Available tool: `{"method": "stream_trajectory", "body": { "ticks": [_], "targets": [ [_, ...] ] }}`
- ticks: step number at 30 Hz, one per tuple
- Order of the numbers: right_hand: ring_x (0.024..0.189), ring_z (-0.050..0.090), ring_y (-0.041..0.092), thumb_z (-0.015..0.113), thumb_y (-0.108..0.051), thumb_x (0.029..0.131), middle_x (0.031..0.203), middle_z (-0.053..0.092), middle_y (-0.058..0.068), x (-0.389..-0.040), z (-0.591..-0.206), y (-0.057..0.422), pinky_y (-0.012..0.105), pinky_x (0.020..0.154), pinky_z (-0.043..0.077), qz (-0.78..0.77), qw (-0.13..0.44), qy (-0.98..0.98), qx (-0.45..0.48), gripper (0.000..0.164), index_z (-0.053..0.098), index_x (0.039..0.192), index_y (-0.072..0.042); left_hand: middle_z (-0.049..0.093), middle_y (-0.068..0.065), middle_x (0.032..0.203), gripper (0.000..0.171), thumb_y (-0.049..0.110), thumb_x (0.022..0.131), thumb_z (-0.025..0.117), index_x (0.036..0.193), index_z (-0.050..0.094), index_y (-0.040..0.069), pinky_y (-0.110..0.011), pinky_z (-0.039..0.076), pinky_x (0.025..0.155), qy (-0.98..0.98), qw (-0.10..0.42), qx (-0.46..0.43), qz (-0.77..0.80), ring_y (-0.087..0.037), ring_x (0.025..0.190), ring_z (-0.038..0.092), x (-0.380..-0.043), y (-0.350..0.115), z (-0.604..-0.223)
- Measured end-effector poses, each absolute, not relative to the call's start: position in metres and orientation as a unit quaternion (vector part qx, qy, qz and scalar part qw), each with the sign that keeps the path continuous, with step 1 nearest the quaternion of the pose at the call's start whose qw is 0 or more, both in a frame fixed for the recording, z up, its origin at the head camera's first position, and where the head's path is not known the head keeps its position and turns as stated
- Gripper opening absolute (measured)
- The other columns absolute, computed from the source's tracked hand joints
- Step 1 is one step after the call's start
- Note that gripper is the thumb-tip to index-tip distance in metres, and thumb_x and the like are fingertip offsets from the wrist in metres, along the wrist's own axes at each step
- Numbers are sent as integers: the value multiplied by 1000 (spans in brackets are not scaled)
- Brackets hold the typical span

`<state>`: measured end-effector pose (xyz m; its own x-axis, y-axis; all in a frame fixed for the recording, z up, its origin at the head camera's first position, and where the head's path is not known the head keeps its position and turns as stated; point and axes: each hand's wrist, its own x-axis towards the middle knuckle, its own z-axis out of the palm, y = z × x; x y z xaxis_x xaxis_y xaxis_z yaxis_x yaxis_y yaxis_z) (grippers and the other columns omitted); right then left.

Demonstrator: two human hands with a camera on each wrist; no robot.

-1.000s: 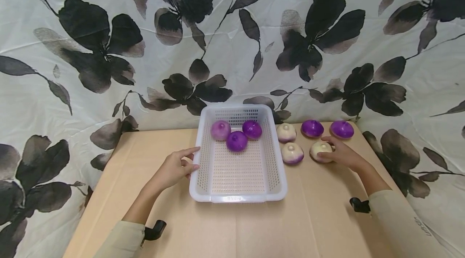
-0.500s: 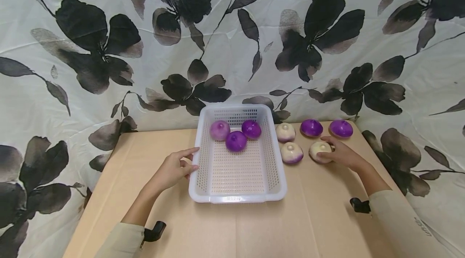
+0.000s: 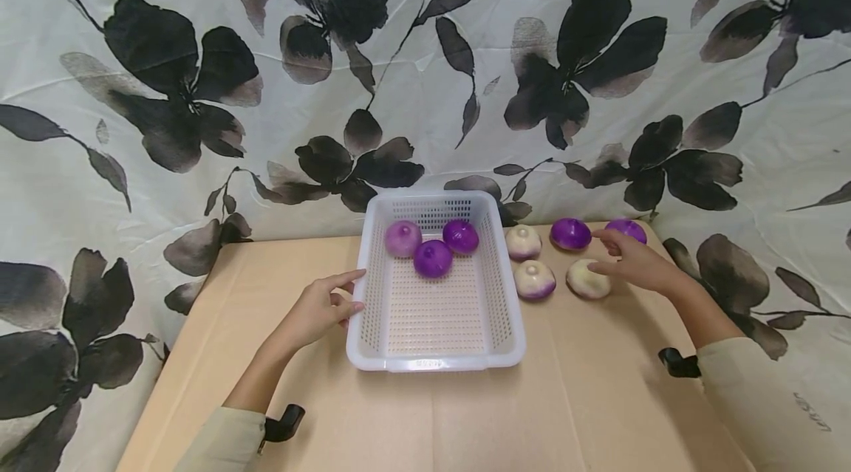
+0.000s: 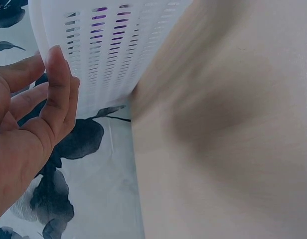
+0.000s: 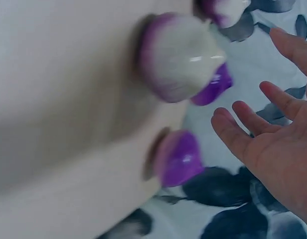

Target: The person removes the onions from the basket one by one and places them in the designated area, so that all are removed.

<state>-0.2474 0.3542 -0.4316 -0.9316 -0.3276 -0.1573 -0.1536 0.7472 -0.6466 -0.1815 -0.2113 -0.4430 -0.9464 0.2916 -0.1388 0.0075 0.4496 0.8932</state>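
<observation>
My left hand (image 3: 323, 312) touches the left rim of a white perforated plastic basket (image 3: 435, 361), thumb and index finger apart along it. In the left wrist view, its fingers (image 4: 58, 94) lie against the basket's outer wall. My right hand (image 3: 634, 265) hovers over a cream-topped, turnip-like bulb (image 3: 585, 280) with its fingers spread. The right wrist view shows the hand (image 5: 273, 137) apart from the bulb (image 5: 181, 57), whose base is purple. Behind the fingers, a glossy purple bulb (image 3: 630, 229) is partly hidden.
Inside the basket sit three purple bulbs (image 3: 433, 258). Right of it stand two cream-topped bulbs (image 3: 535, 280) and another purple bulb (image 3: 570, 234). A floral cloth (image 3: 425, 88) hangs behind the light tan table (image 3: 465, 420).
My right hand has let go of the cream-topped bulb and moved slightly up and right. That bulb stays in its place. The left hand and basket have not moved.
</observation>
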Motion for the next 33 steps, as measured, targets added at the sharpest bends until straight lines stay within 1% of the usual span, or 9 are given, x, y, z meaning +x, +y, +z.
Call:
{"method": "stream_trajectory", "body": {
  "ticks": [3,8,14,18,20,23,26,29,33],
  "targets": [
    [134,43,62,73,-22,97,148,42,38,-251,-415,342,72,110,39,-322,115,928,-149,74,36,149,14,58,-27,123,63,-3,92,70,151,48,-2,-34,62,60,842,136,88,514,-19,68,66,-181,-211,-443],
    [137,43,58,74,-20,96,153,40,35,-255,-393,318,71,112,38,-337,118,920,-160,74,35,152,11,60,-26,121,62,-4,92,70,151,49,-3,-42,63,62,844,133,92,512,-20,66,66,-181,-211,-442],
    [136,49,52,74,-19,95,154,42,32,-265,-379,288,66,110,45,-339,131,912,-192,73,37,153,7,60,-27,120,62,-3,92,70,150,50,-2,-51,63,66,844,138,94,510,-22,65,66,-180,-210,-443],
    [135,51,50,74,-19,96,154,44,29,-276,-373,265,64,111,46,-344,145,901,-219,70,39,153,4,60,-26,119,62,-3,92,71,150,50,-1,-50,63,65,846,133,92,508,-20,65,66,-180,-211,-442],
    [135,51,51,73,-20,96,153,44,29,-281,-372,253,64,110,46,-347,154,895,-234,70,39,152,5,60,-26,119,62,-3,92,71,150,50,-1,-46,63,64,846,133,90,508,-19,66,66,-180,-211,-443],
    [138,47,52,72,-18,96,155,43,30,-288,-369,235,65,113,43,-360,170,882,-251,69,39,152,7,59,-27,121,62,-4,92,71,150,49,-2,-41,64,63,844,135,87,512,-18,68,66,-180,-212,-443],
    [139,46,51,73,-17,96,156,42,29,-296,-368,218,62,115,42,-357,179,880,-257,69,39,152,5,57,-28,123,63,-4,92,71,151,49,-2,-39,63,62,842,136,85,515,-18,69,66,-180,-212,-443],
    [138,49,49,73,-18,96,156,44,27,-304,-365,200,59,115,44,-344,189,883,-259,66,42,151,3,57,-28,123,63,-4,92,70,151,48,-4,-42,64,63,840,136,87,518,-19,71,67,-180,-211,-442],
    [136,53,46,74,-21,95,153,49,23,-313,-364,176,53,113,49,-327,207,881,-271,66,45,149,3,56,-28,122,62,-4,93,70,150,48,-5,-47,64,65,840,134,94,517,-19,72,68,-180,-211,-442]
  ]
}}
